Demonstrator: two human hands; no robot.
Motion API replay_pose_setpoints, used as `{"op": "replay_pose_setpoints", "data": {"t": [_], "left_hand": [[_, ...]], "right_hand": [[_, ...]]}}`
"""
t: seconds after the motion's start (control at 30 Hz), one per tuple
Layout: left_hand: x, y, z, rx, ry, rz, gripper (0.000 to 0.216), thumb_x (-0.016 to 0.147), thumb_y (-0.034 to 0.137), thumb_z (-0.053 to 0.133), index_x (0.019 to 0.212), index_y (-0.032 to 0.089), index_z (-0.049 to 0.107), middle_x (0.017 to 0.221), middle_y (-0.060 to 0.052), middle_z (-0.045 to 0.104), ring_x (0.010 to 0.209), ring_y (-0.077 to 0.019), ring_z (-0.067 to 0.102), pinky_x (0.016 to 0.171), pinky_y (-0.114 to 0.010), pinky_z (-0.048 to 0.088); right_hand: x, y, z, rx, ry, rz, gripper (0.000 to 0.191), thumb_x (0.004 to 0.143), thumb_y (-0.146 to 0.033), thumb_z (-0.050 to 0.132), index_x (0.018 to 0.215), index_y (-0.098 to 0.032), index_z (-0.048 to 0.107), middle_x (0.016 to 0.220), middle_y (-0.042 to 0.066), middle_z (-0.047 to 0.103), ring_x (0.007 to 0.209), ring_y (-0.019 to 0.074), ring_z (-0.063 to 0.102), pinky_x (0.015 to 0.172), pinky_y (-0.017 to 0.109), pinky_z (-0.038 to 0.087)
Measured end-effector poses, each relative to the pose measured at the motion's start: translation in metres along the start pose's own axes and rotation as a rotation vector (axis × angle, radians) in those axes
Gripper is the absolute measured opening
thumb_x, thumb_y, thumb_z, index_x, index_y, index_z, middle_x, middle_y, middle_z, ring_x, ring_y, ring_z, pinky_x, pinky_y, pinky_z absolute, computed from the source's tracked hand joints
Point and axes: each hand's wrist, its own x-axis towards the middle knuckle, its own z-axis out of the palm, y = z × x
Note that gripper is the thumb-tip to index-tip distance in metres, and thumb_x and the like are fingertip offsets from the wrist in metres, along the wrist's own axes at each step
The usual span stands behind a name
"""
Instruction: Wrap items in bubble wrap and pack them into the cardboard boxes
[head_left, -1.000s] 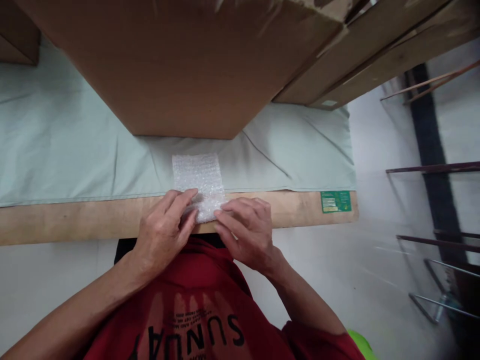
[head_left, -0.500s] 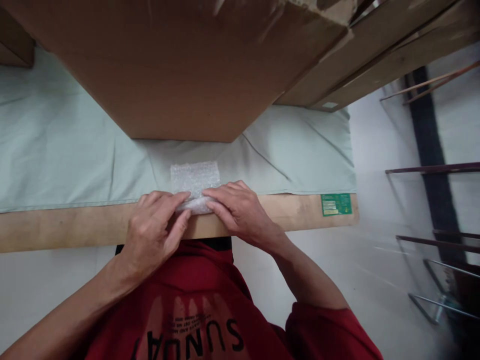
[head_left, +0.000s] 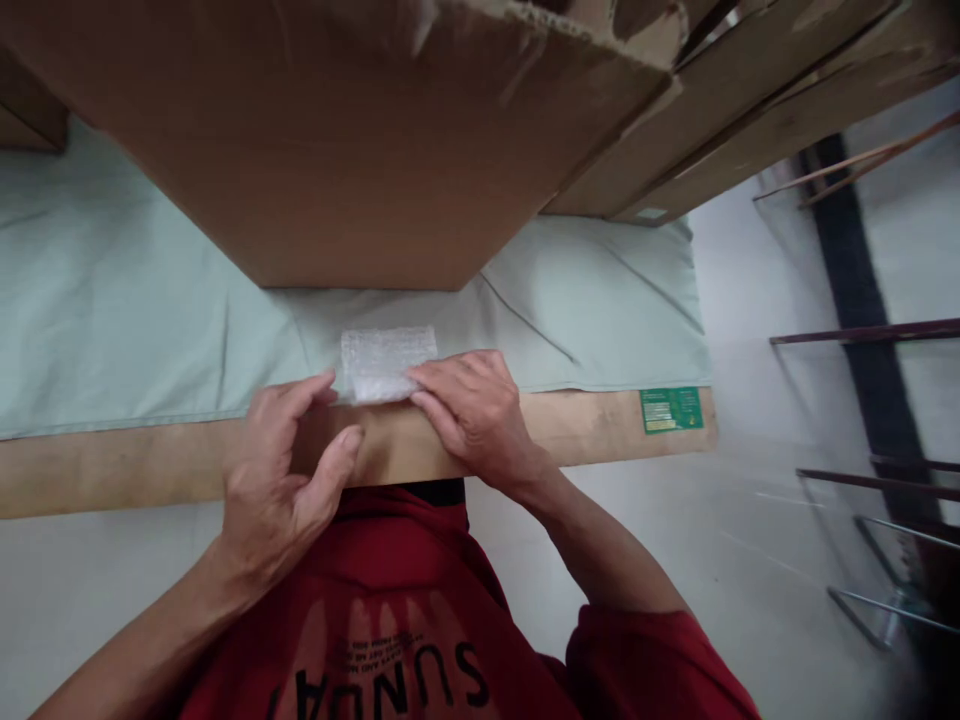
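A small roll of clear bubble wrap [head_left: 386, 361] lies on the pale green cloth [head_left: 135, 310] near the table's wooden front edge [head_left: 135, 465]. My right hand [head_left: 469, 410] rests flat on the roll's near right side, fingers stretched over it and pressing down. My left hand [head_left: 281, 480] is just left of the roll, lifted a little, its fingers curled loosely apart and its index fingertip near the roll's left end. It holds nothing.
A large brown cardboard box [head_left: 360, 140] stands right behind the bubble wrap. More flat cardboard [head_left: 750, 110] leans at the back right. A green label [head_left: 671, 410] sticks to the table edge. Metal rack bars [head_left: 877, 480] stand to the right.
The bubble wrap got rolled up away from me and is shorter now. My right hand followed it forward. My left hand came off the wrap and drew back to the left.
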Motion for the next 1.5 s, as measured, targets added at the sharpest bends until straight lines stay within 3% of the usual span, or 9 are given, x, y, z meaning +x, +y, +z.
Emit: {"op": "replay_pose_setpoints", "data": {"t": [0.2,0.47,0.63,0.8,1.0,1.13,1.23,1.37,1.5], "left_hand": [[-0.017,0.023,0.002,-0.445,-0.232,-0.35,0.038,0.103,0.038,0.062,0.137,0.023,0.065,0.121,-0.01,0.079,0.107,-0.0235,0.078,0.087,-0.036,0.068],[0.0,0.029,0.01,-0.672,-0.158,-0.353,0.023,0.102,0.037,0.065,0.119,0.023,0.071,0.107,-0.004,0.082,0.096,-0.0182,0.079,0.085,-0.03,0.067],[0.003,0.027,0.0,-0.59,-0.347,-0.201,0.016,0.102,0.033,0.06,0.108,0.024,0.072,0.09,-0.001,0.077,0.077,-0.015,0.072,0.069,-0.025,0.062],[0.009,0.026,-0.001,-0.6,-0.539,-0.261,0.02,0.099,0.036,0.059,0.109,0.023,0.07,0.091,-0.003,0.076,0.074,-0.0168,0.068,0.064,-0.026,0.057],[0.009,0.023,0.0,-0.599,-0.855,-0.373,0.028,0.091,0.032,0.056,0.111,0.021,0.073,0.094,-0.003,0.073,0.083,-0.0174,0.063,0.075,-0.027,0.052],[0.017,0.019,-0.015,-0.551,-1.007,-0.342,0.022,0.093,0.031,0.055,0.098,0.02,0.074,0.086,-0.002,0.073,0.077,-0.0165,0.064,0.068,-0.025,0.051],[0.036,0.012,-0.046,-0.381,-0.74,0.011,0.023,0.097,0.022,0.054,0.104,0.028,0.076,0.085,0.002,0.077,0.073,-0.015,0.071,0.063,-0.024,0.053],[0.084,0.005,-0.09,0.075,0.123,0.374,0.058,0.097,0.018,0.065,0.15,0.039,0.056,0.136,-0.002,0.073,0.095,-0.0175,0.076,0.086,-0.032,0.062],[0.133,0.003,-0.097,0.343,0.295,0.464,0.056,0.098,0.019,0.065,0.152,0.028,0.053,0.148,-0.008,0.066,0.075,-0.0123,0.074,0.073,-0.03,0.06]], "right_hand": [[-0.01,-0.021,-0.007,0.36,0.101,0.2,0.015,0.104,-0.026,0.062,0.112,-0.023,0.075,0.1,0.003,0.082,0.092,0.0196,0.074,0.089,0.038,0.052],[-0.021,-0.041,-0.01,0.498,0.043,0.258,0.017,0.105,-0.03,0.061,0.116,-0.023,0.072,0.111,0.006,0.08,0.104,0.0208,0.073,0.099,0.042,0.054],[-0.007,-0.031,-0.03,0.535,-0.072,0.187,0.061,0.095,-0.056,0.072,0.144,-0.021,0.06,0.136,0.015,0.069,0.11,0.0239,0.071,0.098,0.044,0.058],[0.007,-0.028,-0.047,0.521,-0.161,0.099,0.01,0.1,-0.031,0.07,0.104,-0.023,0.075,0.104,0.003,0.078,0.098,0.0195,0.072,0.094,0.039,0.054],[0.003,-0.023,-0.054,0.496,-0.314,0.117,0.002,0.096,-0.023,0.073,0.095,-0.022,0.073,0.086,-0.001,0.077,0.08,0.0163,0.07,0.08,0.032,0.053],[0.006,-0.016,-0.07,0.465,-0.235,0.144,0.01,0.098,-0.027,0.069,0.09,-0.022,0.071,0.082,0.0,0.076,0.077,0.0169,0.07,0.073,0.03,0.054],[0.011,-0.005,-0.097,0.442,-0.038,0.237,0.011,0.097,-0.03,0.071,0.088,-0.024,0.073,0.078,-0.001,0.075,0.071,0.0163,0.07,0.063,0.026,0.055],[0.018,0.009,-0.135,0.418,0.329,0.377,0.006,0.091,-0.035,0.079,0.091,-0.029,0.078,0.079,-0.001,0.075,0.051,0.0127,0.062,0.045,0.025,0.049],[0.05,0.006,-0.157,0.34,0.643,0.356,0.011,0.09,-0.031,0.081,0.1,-0.034,0.08,0.095,0.001,0.078,0.06,0.0153,0.065,0.054,0.03,0.057]]}}
